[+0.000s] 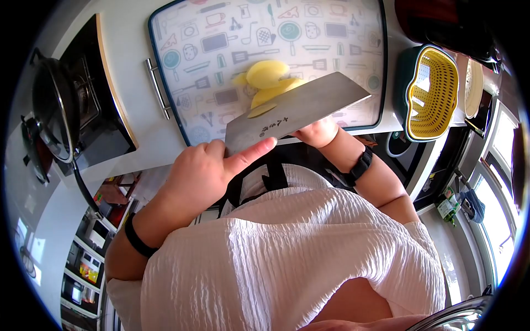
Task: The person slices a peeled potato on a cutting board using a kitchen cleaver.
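Pale, crinkled shirt fabric point(298, 237) is filling the space nearest the camera, behind both hands. The left hand point(199, 174) is curling round the near-left end of a broad knife point(309, 105), hiding its handle, with one digit stretching along the blade. The right hand point(319, 132) is showing partly behind the blade's other side; whether its fingers are pinching or spreading, I cannot tell. One thin yellow slice point(261, 111) is lying against the blade's face, while more yellow pieces point(268, 74) are resting just beyond the blade, ahead of the hands, on a patterned board point(265, 33). Right of the right hand, a yellow basket point(450, 91) is sitting inside a dark green one; well left of the left hand, a pan point(52, 110) is standing.
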`<action>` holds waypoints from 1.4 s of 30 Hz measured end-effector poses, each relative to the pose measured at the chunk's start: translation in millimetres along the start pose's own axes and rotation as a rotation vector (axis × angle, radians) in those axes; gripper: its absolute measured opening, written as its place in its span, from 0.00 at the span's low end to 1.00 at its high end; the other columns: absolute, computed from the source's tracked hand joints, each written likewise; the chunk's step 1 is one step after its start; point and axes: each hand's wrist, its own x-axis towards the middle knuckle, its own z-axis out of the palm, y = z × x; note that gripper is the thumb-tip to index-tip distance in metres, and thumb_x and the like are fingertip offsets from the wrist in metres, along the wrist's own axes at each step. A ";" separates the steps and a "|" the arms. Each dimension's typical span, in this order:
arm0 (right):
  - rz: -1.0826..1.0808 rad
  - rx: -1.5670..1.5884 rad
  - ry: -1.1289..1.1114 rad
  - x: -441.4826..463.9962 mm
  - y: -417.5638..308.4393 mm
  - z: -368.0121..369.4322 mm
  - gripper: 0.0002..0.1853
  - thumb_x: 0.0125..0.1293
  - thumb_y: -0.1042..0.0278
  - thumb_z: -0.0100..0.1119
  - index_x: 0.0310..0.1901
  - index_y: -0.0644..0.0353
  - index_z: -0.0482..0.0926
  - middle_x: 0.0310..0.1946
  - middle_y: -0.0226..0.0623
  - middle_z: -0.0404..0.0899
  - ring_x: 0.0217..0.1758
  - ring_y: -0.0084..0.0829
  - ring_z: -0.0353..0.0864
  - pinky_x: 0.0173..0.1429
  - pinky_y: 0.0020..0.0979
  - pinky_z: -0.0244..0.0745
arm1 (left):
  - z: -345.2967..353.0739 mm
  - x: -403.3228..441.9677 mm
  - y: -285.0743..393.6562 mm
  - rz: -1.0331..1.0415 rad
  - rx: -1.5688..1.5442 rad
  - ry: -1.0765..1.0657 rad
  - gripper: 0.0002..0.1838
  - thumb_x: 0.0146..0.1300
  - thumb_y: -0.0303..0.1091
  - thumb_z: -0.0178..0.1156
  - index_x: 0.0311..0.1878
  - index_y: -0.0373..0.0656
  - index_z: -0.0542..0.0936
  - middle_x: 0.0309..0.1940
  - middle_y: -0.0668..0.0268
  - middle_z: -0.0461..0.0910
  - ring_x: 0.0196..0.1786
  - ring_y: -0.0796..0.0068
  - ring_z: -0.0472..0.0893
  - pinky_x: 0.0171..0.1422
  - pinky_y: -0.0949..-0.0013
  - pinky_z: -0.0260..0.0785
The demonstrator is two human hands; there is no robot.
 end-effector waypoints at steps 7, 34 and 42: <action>-0.073 0.015 0.076 3.3 4.7 -2.3 0.20 0.50 0.69 0.75 0.46 0.58 0.84 0.50 0.37 0.79 0.54 0.46 0.79 0.57 0.44 0.76 | 16.6 14.3 -13.2 0.030 -0.029 0.094 0.37 0.63 0.23 0.57 0.74 0.65 0.67 0.24 0.58 0.71 0.25 0.55 0.77 0.29 0.57 0.73; 0.052 -0.024 -0.050 -4.0 0.6 2.5 0.26 0.49 0.68 0.72 0.54 0.54 0.83 0.56 0.38 0.78 0.59 0.47 0.77 0.64 0.46 0.74 | -1.3 0.8 1.5 0.018 -0.025 0.003 0.37 0.61 0.22 0.58 0.73 0.65 0.69 0.26 0.58 0.69 0.27 0.57 0.76 0.32 0.59 0.72; 0.028 0.045 -0.024 -1.7 2.5 -1.5 0.25 0.47 0.68 0.75 0.51 0.55 0.83 0.52 0.37 0.79 0.57 0.47 0.78 0.61 0.46 0.75 | -2.8 5.9 3.3 0.002 -0.023 0.002 0.38 0.61 0.22 0.58 0.74 0.64 0.68 0.25 0.57 0.70 0.26 0.56 0.77 0.30 0.58 0.74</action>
